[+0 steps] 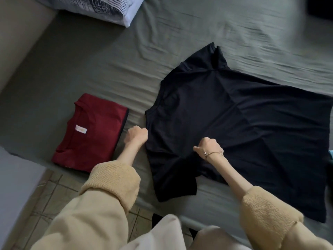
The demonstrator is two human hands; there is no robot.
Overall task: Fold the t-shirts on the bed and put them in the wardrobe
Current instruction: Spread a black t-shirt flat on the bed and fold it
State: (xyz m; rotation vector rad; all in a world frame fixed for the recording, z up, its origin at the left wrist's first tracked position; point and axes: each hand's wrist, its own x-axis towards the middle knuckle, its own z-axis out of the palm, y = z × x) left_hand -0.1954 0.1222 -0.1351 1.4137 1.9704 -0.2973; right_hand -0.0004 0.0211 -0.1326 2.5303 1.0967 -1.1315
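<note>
A black t-shirt point(225, 123) lies spread flat on the grey-green bed sheet point(90, 60), its collar toward the left and its hem to the right. My left hand point(137, 136) pinches the shirt's edge near the collar. My right hand point(209, 147), with a bracelet on the wrist, grips a bunch of the shirt's fabric near the near sleeve. A red t-shirt point(91, 132) lies folded into a neat rectangle to the left of the black one, label up, with a dark edge showing under it.
A striped pillow point(108, 8) lies at the head of the bed, top left. The bed's near edge meets a tiled floor point(54, 188) at the bottom left. A bit of turquoise fabric point(330, 156) peeks in at the right edge.
</note>
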